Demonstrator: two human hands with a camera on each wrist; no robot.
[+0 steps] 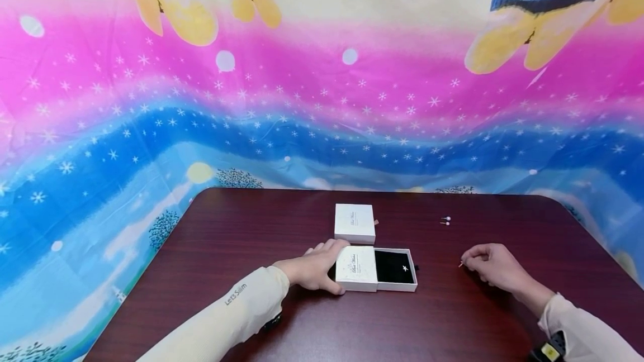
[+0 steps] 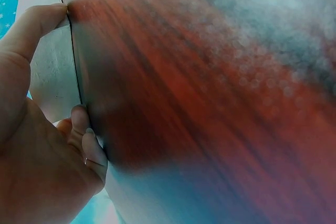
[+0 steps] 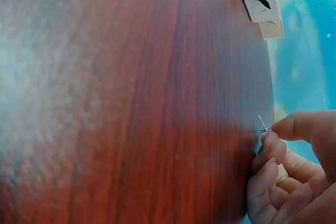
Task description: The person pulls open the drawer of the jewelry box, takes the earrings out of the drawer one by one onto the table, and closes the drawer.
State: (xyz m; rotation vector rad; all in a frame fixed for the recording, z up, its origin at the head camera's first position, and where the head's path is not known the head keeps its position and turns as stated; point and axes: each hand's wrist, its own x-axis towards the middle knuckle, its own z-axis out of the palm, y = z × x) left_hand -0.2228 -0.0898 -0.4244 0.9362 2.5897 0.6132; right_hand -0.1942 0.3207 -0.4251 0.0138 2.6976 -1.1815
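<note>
Gripping the box (image 1: 358,268) with my left hand (image 1: 317,267), I pinch a thin pin (image 3: 262,122) in my right hand (image 1: 495,267), well apart from the open drawer (image 1: 397,287) and its star (image 1: 405,268).

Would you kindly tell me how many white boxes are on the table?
2: the back box, closed, and, nearer the person, the front box, its drawer pulled out, held by the left hand.

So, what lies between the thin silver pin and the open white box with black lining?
Only bare reddish-brown tabletop between pin and box, in the head view.
</note>
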